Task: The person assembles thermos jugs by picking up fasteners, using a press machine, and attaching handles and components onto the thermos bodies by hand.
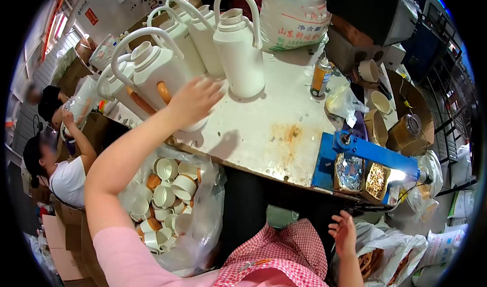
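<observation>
My left hand [195, 102] is stretched over the table among the white kettle bodies, fingers spread, with nothing seen in it. Just right of it stands a white kettle body [239, 59] with a tall looped handle. Another white kettle body [154, 66] is left of the hand, with orange-brown handle pieces [163, 92] beside the forearm. My right hand [343, 231] hangs below the table edge at the lower right, fingers apart and empty, above a bag of brown parts [373, 261].
A blue press tool [378, 155] with boxes of small metal parts [349, 173] sits at the table's right corner. A spray can [320, 76] and white sack [294, 21] stand behind. A bag of cream cups [165, 195] is below left. Two people [68, 180] are far left.
</observation>
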### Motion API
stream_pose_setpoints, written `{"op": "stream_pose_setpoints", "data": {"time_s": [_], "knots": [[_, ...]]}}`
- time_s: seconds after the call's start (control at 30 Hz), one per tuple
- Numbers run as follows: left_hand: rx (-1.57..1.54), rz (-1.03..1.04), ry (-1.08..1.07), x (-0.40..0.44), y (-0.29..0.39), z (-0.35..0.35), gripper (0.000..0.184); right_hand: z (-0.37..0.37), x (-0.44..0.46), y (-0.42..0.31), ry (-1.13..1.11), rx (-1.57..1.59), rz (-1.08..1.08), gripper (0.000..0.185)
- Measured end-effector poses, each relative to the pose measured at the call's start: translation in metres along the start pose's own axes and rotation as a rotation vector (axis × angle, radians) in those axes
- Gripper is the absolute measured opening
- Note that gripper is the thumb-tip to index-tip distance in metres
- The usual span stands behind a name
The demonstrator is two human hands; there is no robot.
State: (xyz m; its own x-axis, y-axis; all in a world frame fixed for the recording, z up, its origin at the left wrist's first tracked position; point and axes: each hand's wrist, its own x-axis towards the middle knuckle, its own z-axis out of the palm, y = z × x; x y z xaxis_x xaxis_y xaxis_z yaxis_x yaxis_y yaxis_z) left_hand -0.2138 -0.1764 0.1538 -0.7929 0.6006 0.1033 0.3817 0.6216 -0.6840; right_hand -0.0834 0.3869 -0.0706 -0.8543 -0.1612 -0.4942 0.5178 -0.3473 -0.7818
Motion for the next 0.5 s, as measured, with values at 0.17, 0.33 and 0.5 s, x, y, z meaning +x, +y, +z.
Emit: {"op": "stream_pose_setpoints", "data": {"time_s": [0.17,0.33,0.5], "knots": [[0.362,-0.393,0.496,0.175,-0.119,0.010,0.055,0.042,0.001,0.015,-0.148,0.032,0.124,0.041],[0.204,-0.337,0.015,0.200,-0.139,-0.002,0.036,0.076,-0.005,0.013,-0.223,0.059,0.108,0.036],[-0.028,-0.228,0.330,0.079,-0.065,-0.114,0.025,0.123,0.009,0.016,-0.390,-0.037,-0.040,0.049]]}}
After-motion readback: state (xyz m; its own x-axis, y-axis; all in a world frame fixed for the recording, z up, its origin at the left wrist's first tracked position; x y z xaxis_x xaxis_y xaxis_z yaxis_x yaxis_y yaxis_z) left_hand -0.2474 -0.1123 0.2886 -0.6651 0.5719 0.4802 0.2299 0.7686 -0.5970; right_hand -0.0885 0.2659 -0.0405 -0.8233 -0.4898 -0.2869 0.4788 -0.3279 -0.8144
